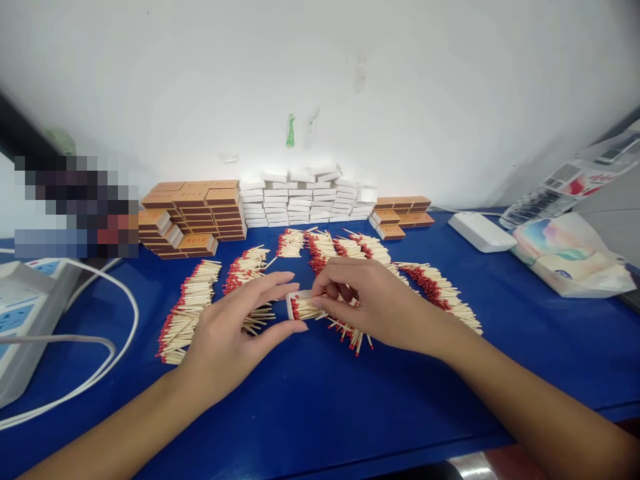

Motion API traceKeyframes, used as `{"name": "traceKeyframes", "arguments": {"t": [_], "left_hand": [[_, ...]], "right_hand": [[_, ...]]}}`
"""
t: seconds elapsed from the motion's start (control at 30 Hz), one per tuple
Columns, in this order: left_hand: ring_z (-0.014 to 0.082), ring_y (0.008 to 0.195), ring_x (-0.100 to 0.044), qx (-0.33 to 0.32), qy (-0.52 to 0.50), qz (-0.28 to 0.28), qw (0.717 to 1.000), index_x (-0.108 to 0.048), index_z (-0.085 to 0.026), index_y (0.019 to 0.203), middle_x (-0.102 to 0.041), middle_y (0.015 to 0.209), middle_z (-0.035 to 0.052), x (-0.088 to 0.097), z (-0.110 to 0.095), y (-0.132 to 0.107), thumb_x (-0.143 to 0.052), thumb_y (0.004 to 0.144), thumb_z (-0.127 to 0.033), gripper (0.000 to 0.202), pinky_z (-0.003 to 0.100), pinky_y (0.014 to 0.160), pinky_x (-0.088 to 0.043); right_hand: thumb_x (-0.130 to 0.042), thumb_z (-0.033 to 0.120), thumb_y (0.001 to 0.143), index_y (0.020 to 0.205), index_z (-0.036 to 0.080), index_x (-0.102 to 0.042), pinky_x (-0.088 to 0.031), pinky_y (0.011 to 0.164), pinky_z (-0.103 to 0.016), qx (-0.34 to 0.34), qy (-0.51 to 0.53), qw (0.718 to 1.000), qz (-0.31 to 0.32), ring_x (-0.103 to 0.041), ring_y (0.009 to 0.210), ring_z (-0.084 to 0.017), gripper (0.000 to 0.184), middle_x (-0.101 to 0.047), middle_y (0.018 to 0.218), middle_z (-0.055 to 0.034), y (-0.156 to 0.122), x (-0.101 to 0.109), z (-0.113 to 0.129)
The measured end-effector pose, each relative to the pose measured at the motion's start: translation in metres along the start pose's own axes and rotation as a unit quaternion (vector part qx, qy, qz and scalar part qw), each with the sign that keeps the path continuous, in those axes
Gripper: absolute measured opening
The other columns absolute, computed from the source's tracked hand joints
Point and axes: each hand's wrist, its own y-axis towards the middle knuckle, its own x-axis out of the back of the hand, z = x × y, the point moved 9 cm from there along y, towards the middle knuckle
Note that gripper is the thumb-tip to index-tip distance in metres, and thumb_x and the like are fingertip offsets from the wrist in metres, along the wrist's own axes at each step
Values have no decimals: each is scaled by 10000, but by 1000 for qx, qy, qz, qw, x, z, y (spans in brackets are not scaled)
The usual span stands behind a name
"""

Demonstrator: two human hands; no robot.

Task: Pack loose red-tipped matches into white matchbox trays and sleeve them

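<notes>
My left hand [235, 327] grips a small white matchbox tray [299, 307] between thumb and fingers; red-tipped matches lie inside it. My right hand [370, 300] is curled over the tray's right end, fingertips pinched on the matches in it. Under and around both hands, rows of loose red-headed matches [193, 307] fan across the blue table [320, 400]. More matches [440, 290] run off to the right of my right wrist.
Orange-brown matchbox sleeves [193, 213] are stacked at the back left, white inner trays [300, 197] in the middle, a few more sleeves [400, 213] at the right. A power strip with white cable [30, 320] lies left; a white box [480, 231] and tissue pack [570, 257] lie right.
</notes>
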Motion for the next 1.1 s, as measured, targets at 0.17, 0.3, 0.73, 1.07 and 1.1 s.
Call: {"name": "traceKeyframes", "arguments": {"t": [0.17,0.3,0.73,1.07,1.1], "left_hand": [[186,1141,-781,2,-2,2,1000,-590,-288,1364,-819,1208,-25,0,1,0,-874,852,-404,597,273,1106,-566],[198,1128,-786,5,-10,3,1000,-595,-291,1359,-815,1217,-16,1,2,0,-868,861,-402,579,296,1092,-583],[214,1133,-785,-4,-3,-1,1000,-610,-289,1351,-807,1234,-4,6,2,-3,-843,883,-424,540,308,1084,-588],[204,1127,-787,4,-4,1,1000,-601,-301,1356,-800,1248,-13,5,4,-1,-847,876,-439,557,300,1083,-587],[206,1122,-789,3,-6,0,1000,-601,-303,1356,-800,1249,-14,5,4,-1,-846,875,-448,558,303,1082,-589]], "right_hand": [[-681,261,991,915,216,-713,-417,637,-273,34,-30,999,-9,-578,717,-130,94,-680,795,4,1,2,6],[-655,344,1004,926,233,-727,-412,626,-292,42,-91,993,-62,-563,676,-138,153,-682,776,-6,-3,38,-9],[-700,634,856,883,253,-782,-444,633,-344,-196,-198,959,56,-634,706,-206,390,-765,833,-59,-34,117,-169],[-705,565,862,849,262,-798,-425,629,-337,-220,-201,950,90,-615,693,-185,317,-754,802,-43,-37,112,-177],[-706,565,860,850,260,-799,-427,630,-339,-223,-204,949,91,-618,696,-186,318,-755,806,-45,-38,113,-178]]}}
